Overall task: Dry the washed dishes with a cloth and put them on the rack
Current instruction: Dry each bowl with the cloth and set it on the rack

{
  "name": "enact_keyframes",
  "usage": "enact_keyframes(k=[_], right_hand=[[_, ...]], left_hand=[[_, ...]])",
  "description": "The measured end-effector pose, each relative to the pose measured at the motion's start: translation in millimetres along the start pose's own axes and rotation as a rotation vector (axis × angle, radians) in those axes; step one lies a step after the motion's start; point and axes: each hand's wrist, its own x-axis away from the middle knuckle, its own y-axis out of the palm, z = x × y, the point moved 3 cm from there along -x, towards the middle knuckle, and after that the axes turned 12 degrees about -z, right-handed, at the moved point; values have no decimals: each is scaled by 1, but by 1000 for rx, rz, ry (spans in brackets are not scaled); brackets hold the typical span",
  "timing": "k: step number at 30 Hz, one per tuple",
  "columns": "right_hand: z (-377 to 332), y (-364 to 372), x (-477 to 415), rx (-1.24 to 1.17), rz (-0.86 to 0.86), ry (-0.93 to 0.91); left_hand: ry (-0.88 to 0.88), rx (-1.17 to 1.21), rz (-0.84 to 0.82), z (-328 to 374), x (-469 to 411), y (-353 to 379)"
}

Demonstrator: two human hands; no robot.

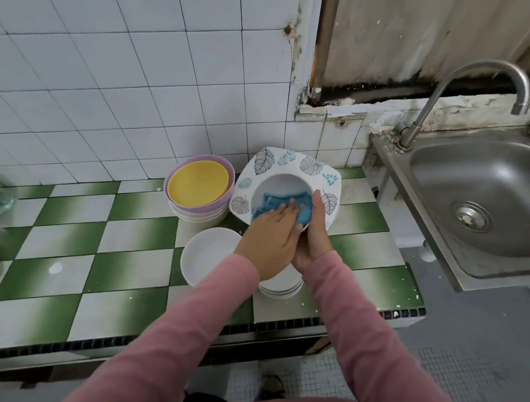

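A leaf-patterned white dish (281, 164) with a deep round well is tilted up above the counter. My right hand (315, 228) grips its near rim, thumb over the edge. My left hand (273, 237) presses a blue cloth (278, 204) into the well with fairly straight fingers. Below the hands lies a white bowl (209, 257), and a stack of white bowls (281, 289) is partly hidden under my wrists.
A stack of bowls topped by a purple bowl holding a yellow plate (198, 183) stands at the tiled wall. The green-and-white checkered counter (103, 272) stretches left. A steel sink (494, 200) with a curved tap (471, 86) lies to the right. No rack is in view.
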Motion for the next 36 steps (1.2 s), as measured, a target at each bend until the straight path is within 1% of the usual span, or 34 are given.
enact_keyframes(k=[2,4,6,9,12,14,15,17,20,21,23,25,27,28,29,31,32,33,34,35,36], right_hand=[[-8,-3,4,27,-14,-3],[-16,-4,8,28,-24,-9],[-20,-6,10,37,-41,-13],[-23,-5,12,-3,-51,-7],[-23,-2,10,-82,-38,-2],[-20,3,9,-99,-33,16],[-18,6,9,-102,-34,21],[-15,10,8,-90,-43,30],[-14,6,7,-73,-23,12],[-14,3,7,-70,-10,5],[-15,-2,9,-46,4,22],[-14,-4,10,-23,-15,57],[-15,-1,9,-26,-40,77],[-17,2,8,-41,-53,73],[-18,4,6,-64,-74,64],[-19,8,5,-114,-114,49],[-18,9,6,-135,-118,47],[-16,8,6,-151,-116,44],[-13,7,7,-162,-115,46],[-11,6,8,-170,-112,49],[-10,7,9,-176,-110,47]], left_hand=[[51,44,45,8,3,4],[98,40,52,8,4,5],[145,-76,56,4,5,2],[154,-303,58,4,6,-8],[42,-458,34,7,1,-11],[-63,-494,9,3,-5,-12],[-98,-484,6,0,-6,-14],[-101,-411,4,-4,-8,-15],[-39,-146,-106,-4,-6,-11],[-23,-66,-113,-2,-3,-10],[10,-2,-67,0,1,-12],[7,57,-47,-3,-1,-21],[-6,173,-18,-8,-3,-31],[-13,285,35,-10,-3,-35],[-21,434,127,-12,-3,-38],[-46,753,400,-11,0,-41],[-61,878,549,-9,1,-40],[-63,949,686,-6,3,-39],[-52,944,794,-4,4,-38],[-25,870,853,-2,4,-37],[12,752,849,-1,2,-36]])
